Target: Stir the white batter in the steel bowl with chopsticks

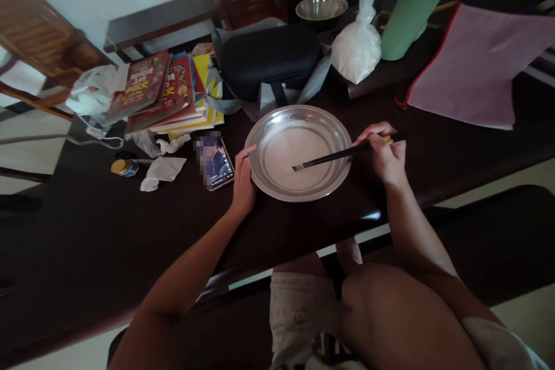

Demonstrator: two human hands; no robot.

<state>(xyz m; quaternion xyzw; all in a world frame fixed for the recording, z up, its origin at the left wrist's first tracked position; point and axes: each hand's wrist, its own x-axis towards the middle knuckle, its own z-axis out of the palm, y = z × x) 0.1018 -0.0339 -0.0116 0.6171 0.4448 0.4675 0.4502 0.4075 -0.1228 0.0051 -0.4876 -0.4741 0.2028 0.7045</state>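
A wide metal basin (299, 192) stands on the dark table in front of me, with a whitish layer (286, 153) across its bottom; I cannot tell if it is liquid or powder. My left hand (245, 179) grips the basin's left rim, fingers over the edge. In my right hand (387, 153), closed at the basin's right side, is a pair of black chopsticks (332, 156). Their tips reach down to the whitish contents near the middle. Bits of something pale cling to the tips.
Left of the basin lies a lit phone (215, 161), with crumpled tissues (162, 172), a small jar (124, 167) and stacked books (160, 92) beyond. Behind stand a black case (269, 60), a tied bag of white powder (356, 52), a metal bowl (321, 7) and a green cylinder (418, 6). A pink pouch (472, 66) lies right.
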